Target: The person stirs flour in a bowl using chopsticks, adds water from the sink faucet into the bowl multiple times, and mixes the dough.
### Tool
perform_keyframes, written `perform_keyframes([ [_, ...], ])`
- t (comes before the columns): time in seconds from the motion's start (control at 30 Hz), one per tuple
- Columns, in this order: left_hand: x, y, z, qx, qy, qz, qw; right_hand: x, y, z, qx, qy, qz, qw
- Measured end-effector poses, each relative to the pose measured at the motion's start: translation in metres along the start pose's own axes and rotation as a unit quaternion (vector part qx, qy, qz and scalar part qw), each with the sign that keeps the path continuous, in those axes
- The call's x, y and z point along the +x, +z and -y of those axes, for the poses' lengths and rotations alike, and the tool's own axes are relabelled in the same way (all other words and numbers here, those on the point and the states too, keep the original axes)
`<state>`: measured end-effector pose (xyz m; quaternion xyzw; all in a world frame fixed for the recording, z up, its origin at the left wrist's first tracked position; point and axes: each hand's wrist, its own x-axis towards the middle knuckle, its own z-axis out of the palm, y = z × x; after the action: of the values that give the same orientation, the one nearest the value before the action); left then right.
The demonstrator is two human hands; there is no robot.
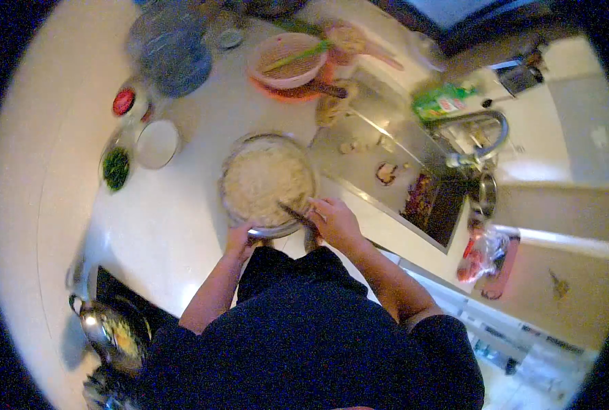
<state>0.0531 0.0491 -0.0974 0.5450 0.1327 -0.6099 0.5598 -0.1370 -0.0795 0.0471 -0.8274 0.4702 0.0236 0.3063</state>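
A round metal bowl (230, 213) full of a pale, lumpy mixture (263, 178) stands at the counter's front edge, close to my body. My left hand (240, 240) holds the bowl's near left rim. In my right hand (333, 220), at the near right rim, is a dark, thin utensil (297, 214), its tip in the mixture. The fingers of the right hand are closed around its handle. Blur hides the utensil's exact shape.
A sink (366, 171) with scraps and a faucet (499, 133) lies to the right. Behind stands a pink colander (287, 60). At left are a white bowl (157, 144) and chopped greens (116, 169); a pan (116, 338) of food sits at lower left.
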Motion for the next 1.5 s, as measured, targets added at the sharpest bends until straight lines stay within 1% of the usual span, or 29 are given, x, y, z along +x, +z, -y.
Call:
perform_keyframes([
  [0.03,0.024,-0.021,0.012,0.006,0.011,-0.018,1.000,-0.005,-0.002,-0.019,-0.011,-0.001,-0.078,0.997],
  [0.07,0.049,-0.038,0.025,0.012,0.024,-0.038,0.999,-0.010,0.001,-0.049,0.037,0.011,-0.130,0.991],
  [0.13,0.014,-0.010,0.003,0.009,0.097,-0.018,0.995,-0.022,0.009,-0.121,0.130,0.025,-0.223,0.966],
  [0.2,-0.006,0.008,-0.004,0.034,0.075,-0.051,0.995,-0.048,-0.002,-0.180,0.092,0.094,-0.259,0.957],
  [0.23,-0.012,0.013,-0.002,0.045,0.066,-0.071,0.994,-0.066,0.010,-0.241,0.127,0.119,-0.298,0.939],
  [0.27,-0.011,0.023,0.002,0.052,0.086,-0.058,0.993,-0.077,0.020,-0.300,0.167,0.143,-0.338,0.915],
  [0.3,-0.016,0.039,0.015,0.056,0.114,-0.046,0.991,-0.089,0.001,-0.325,0.183,0.172,-0.348,0.903],
  [0.33,-0.022,0.039,0.024,0.055,0.126,-0.040,0.990,-0.104,-0.014,-0.332,0.190,0.208,-0.345,0.895],
  [0.37,-0.022,0.046,0.031,0.070,0.117,-0.048,0.989,-0.109,-0.020,-0.361,0.171,0.200,-0.358,0.896],
  [0.4,-0.029,0.070,0.039,0.085,0.112,-0.054,0.989,-0.109,-0.029,-0.389,0.150,0.188,-0.373,0.896],
  [0.43,-0.040,0.100,0.043,0.100,0.109,-0.059,0.987,-0.106,-0.046,-0.406,0.065,0.190,-0.357,0.912],
  [0.53,-0.047,0.169,0.072,0.128,0.073,-0.074,0.986,-0.069,-0.084,-0.481,-0.046,0.118,-0.353,0.927],
  [0.57,-0.045,0.188,0.082,0.131,0.069,-0.075,0.986,-0.051,-0.101,-0.493,-0.051,0.116,-0.331,0.935],
  [0.63,-0.039,0.230,0.105,0.133,0.075,-0.072,0.986,-0.008,-0.136,-0.506,-0.060,0.108,-0.290,0.949],
  [0.67,-0.035,0.249,0.117,0.133,0.085,-0.068,0.985,0.011,-0.151,-0.507,-0.060,0.090,-0.310,0.945],
  [0.73,-0.012,0.270,0.140,0.130,0.069,-0.027,0.989,0.047,-0.176,-0.509,-0.059,0.056,-0.350,0.933],
  [0.77,0.001,0.281,0.148,0.129,0.062,-0.004,0.990,0.078,-0.180,-0.530,-0.129,0.018,-0.312,0.941],
  [0.8,-0.015,0.321,0.140,0.180,0.032,-0.035,0.982,0.105,-0.176,-0.553,-0.200,-0.020,-0.271,0.941],
  [0.83,0.000,0.330,0.148,0.216,0.053,-0.042,0.974,0.115,-0.176,-0.552,-0.078,-0.048,-0.270,0.959],
  [0.87,0.015,0.335,0.157,0.250,0.073,-0.050,0.964,0.128,-0.179,-0.550,-0.032,-0.038,-0.243,0.969],
  [0.93,0.028,0.355,0.168,0.249,0.078,-0.053,0.964,0.146,-0.188,-0.537,0.008,0.008,-0.201,0.980],
  [0.97,0.036,0.365,0.171,0.247,0.082,-0.053,0.964,0.151,-0.190,-0.533,0.008,0.028,-0.199,0.980],
  [1.07,0.089,0.362,0.200,0.175,0.083,0.047,0.980,0.153,-0.182,-0.524,0.005,0.082,-0.215,0.973],
  [1.17,0.091,0.377,0.200,0.206,0.095,0.071,0.971,0.148,-0.169,-0.514,0.007,0.113,-0.243,0.963],
  [1.27,0.130,0.371,0.218,0.193,0.139,0.066,0.969,0.148,-0.169,-0.510,0.019,0.115,-0.244,0.963],
  [1.37,0.114,0.379,0.207,0.232,0.103,0.045,0.966,0.147,-0.182,-0.524,0.052,0.093,-0.188,0.976],
  [1.5,0.124,0.370,0.216,0.208,0.092,0.062,0.972,0.151,-0.214,-0.542,0.124,0.055,-0.091,0.987],
])
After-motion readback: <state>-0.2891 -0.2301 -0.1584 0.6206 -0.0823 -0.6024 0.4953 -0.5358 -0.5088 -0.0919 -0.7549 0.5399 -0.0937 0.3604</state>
